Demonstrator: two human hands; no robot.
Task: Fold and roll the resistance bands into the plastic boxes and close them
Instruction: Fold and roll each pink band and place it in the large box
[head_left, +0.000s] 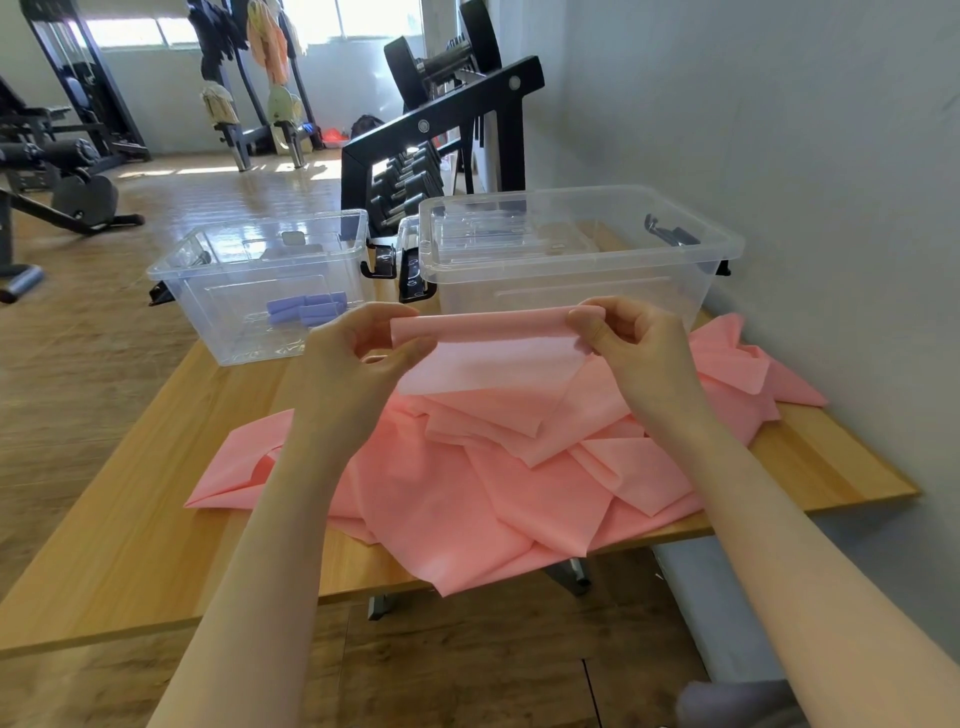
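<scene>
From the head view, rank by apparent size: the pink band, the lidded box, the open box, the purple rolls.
1. Pink resistance band, sprawled across the wooden table.
2. Lidded clear plastic box on the right.
3. Open clear plastic box on the left, somewhat smaller-looking.
4. Purple rolled bands inside the open box, smallest by far.

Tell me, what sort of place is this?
Most likely a gym: a dumbbell rack stands behind the table, and weight machines stand on the wooden floor beyond.
</scene>
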